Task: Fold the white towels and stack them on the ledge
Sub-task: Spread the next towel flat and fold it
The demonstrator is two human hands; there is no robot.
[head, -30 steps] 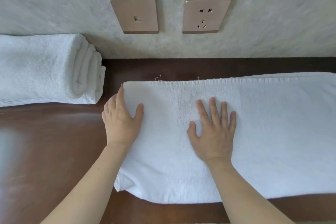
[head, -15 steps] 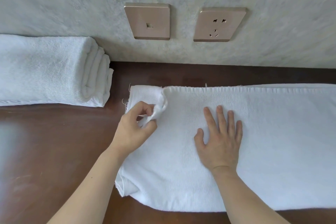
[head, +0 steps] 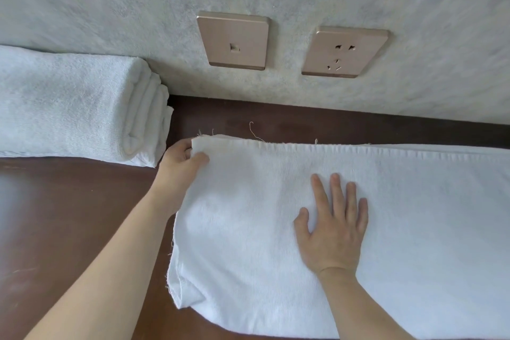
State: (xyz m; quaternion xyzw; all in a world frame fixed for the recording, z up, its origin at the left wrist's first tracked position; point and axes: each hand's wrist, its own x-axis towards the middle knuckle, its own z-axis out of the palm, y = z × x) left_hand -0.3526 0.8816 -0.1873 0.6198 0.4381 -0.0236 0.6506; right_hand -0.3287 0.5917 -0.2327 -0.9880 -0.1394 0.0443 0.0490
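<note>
Towel lay half-folded along the dark wooden ledge, its far hemmed edge running just below the wall, its right end out of sight. My left hand pinched the far left corner, thumb on top and fingers curled underneath, while my right hand lay flat on the middle with fingers spread, pressing the cloth down. I judged it light and limp, soft terry that would sag and slide out of line unless pinned, with loose threads along the frayed hem. The corners seemed the best places to take hold, since both layers could be caught together there. A stack of folded towels sat to the left against the wall, near my left hand but apart from this cloth.
</note>
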